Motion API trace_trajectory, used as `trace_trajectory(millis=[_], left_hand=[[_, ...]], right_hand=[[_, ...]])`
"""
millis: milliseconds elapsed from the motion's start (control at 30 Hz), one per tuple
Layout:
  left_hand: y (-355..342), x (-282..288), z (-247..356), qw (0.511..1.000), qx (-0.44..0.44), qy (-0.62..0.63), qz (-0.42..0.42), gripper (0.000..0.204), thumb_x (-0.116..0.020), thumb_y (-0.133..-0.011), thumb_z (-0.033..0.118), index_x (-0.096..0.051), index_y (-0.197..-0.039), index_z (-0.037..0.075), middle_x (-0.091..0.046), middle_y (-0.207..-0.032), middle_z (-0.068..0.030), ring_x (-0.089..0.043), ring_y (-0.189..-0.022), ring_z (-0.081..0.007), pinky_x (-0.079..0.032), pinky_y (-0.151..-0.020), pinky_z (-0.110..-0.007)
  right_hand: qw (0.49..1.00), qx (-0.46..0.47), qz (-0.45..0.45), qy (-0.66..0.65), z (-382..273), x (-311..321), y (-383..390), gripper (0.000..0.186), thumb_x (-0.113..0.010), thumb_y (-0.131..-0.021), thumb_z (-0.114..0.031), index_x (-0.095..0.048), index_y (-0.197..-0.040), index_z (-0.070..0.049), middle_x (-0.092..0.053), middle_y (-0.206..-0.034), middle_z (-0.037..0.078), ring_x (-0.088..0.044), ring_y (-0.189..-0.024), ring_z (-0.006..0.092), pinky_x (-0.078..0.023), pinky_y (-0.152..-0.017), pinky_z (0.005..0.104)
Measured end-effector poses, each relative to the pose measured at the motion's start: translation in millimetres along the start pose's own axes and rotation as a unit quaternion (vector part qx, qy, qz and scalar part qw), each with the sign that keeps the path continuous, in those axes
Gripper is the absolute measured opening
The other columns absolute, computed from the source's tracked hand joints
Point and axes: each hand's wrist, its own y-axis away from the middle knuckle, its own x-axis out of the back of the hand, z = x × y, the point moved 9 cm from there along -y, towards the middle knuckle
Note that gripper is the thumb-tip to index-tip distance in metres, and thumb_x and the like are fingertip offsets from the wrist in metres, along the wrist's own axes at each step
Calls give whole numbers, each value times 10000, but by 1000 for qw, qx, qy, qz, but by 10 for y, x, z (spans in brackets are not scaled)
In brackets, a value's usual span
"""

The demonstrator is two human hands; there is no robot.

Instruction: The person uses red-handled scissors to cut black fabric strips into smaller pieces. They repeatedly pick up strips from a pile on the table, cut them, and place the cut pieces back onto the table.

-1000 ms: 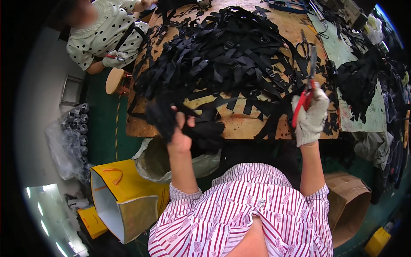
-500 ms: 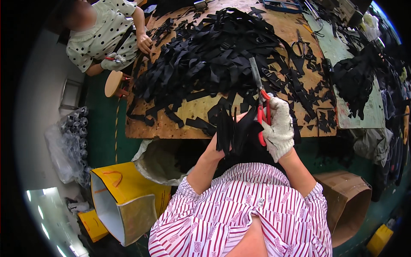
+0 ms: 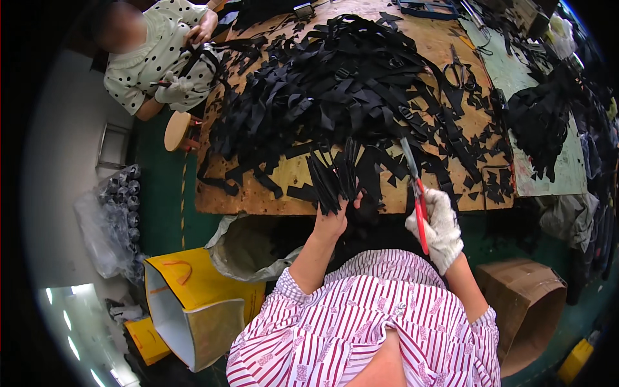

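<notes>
At table edge, left hand (image 3: 332, 222) clenching black strips (image 3: 332, 180), gloved right hand (image 3: 438, 226) seemingly gripping red scissors (image 3: 416, 193).

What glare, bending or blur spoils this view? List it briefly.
Head view: fisheye bends the wooden table edge and blackens the corners; window glare on the floor lower left; left hand and black straps sharp; a co-worker's face is blurred.

Red-and-white striped shirt, sleeves rolled — white knit glove on right hand (image 3: 438, 226)
</notes>
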Motion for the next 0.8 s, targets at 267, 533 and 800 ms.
trace_trajectory(millis=[267,533,800], left_hand=[[-61,-56,21,993,35,-82,84,253,-641,-835,243,-578,-960,32,-600,-779,-91,-505,-593,-133,-382,-559,-245],[-14,-176,52,985,-1,-165,46,210,-537,-900,228,-568,-1002,46,-586,-784,-71,-479,-579,-105,-370,-533,-236],[38,-206,32,978,-48,-202,8,185,-466,-934,190,-528,-1008,32,-572,-810,-61,-480,-587,-97,-371,-521,-227]], right_hand=[[970,79,-39,226,-325,-142,145,659,-759,-663,-258,-425,-1181,-25,-598,-773,112,-596,-641,272,-475,-644,367],[962,95,-47,253,-372,-190,130,701,-765,-664,-311,-424,-1184,11,-600,-786,122,-598,-660,289,-472,-629,371],[973,78,-54,211,-290,-262,104,656,-726,-712,-330,-420,-1192,-4,-617,-924,166,-615,-767,329,-479,-686,396]])
